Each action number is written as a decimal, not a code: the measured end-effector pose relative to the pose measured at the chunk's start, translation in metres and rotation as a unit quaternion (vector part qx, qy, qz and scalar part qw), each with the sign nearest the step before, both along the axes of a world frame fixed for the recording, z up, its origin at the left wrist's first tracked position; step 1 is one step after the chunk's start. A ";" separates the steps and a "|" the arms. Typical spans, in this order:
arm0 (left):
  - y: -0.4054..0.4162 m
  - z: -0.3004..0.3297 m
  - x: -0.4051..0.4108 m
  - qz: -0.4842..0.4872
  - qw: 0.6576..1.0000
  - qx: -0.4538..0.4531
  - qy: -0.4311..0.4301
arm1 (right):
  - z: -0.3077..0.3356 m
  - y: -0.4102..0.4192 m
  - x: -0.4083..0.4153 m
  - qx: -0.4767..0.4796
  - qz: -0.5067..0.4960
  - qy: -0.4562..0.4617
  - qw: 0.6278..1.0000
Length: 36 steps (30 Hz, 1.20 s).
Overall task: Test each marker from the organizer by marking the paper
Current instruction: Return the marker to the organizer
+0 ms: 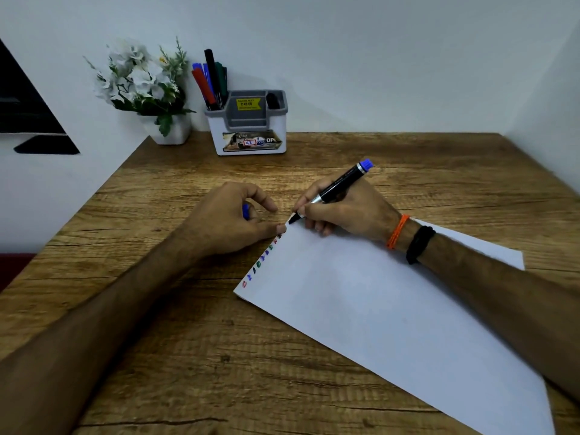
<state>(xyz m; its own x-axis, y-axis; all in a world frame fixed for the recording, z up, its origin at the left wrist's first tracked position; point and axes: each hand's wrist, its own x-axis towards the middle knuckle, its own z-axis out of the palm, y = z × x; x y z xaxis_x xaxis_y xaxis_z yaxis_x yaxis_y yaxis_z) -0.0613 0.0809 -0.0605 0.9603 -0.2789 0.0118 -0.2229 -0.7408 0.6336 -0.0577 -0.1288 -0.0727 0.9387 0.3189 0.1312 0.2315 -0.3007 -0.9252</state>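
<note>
On the wood-grain desk (188, 356), the left hand (229, 215) rests near the paper's far corner, fingers curled around a blue cap (246, 211). The right hand (342, 211) grips a cylindrical black marker (332, 189), tip on the smooth white paper (376, 309). The white plastic organizer (251, 127) stands at the rear edge.

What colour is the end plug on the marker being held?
Blue, on the marker in the right hand; head view.
</note>
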 end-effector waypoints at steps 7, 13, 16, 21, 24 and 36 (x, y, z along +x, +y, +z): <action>0.001 0.000 0.000 0.002 1.000 0.003 0.004 | 0.001 0.001 -0.001 0.005 0.005 0.001 1.000; 0.001 0.000 0.000 0.000 1.000 0.008 0.001 | 0.002 0.000 -0.001 -0.001 0.009 0.000 1.000; 0.000 0.001 -0.001 0.001 1.000 0.007 0.003 | 0.003 0.000 -0.002 -0.010 0.017 -0.001 1.000; 0.000 0.001 -0.001 -0.001 1.000 0.007 0.003 | 0.003 0.000 -0.002 -0.007 0.011 -0.001 1.000; 0.000 0.000 0.000 0.000 1.000 0.009 0.001 | 0.003 0.001 -0.002 0.000 0.000 0.001 1.000; -0.001 0.001 -0.001 0.008 1.000 0.015 0.007 | 0.004 0.001 -0.002 -0.002 -0.017 0.003 1.000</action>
<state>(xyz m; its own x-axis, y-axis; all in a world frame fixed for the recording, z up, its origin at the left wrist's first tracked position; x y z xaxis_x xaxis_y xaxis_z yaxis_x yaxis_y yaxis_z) -0.0620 0.0794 -0.0594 0.9644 -0.2644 -0.0103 -0.2026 -0.7630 0.6138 -0.0600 -0.1279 -0.0689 0.9497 0.2876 0.1242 0.2153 -0.3114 -0.9256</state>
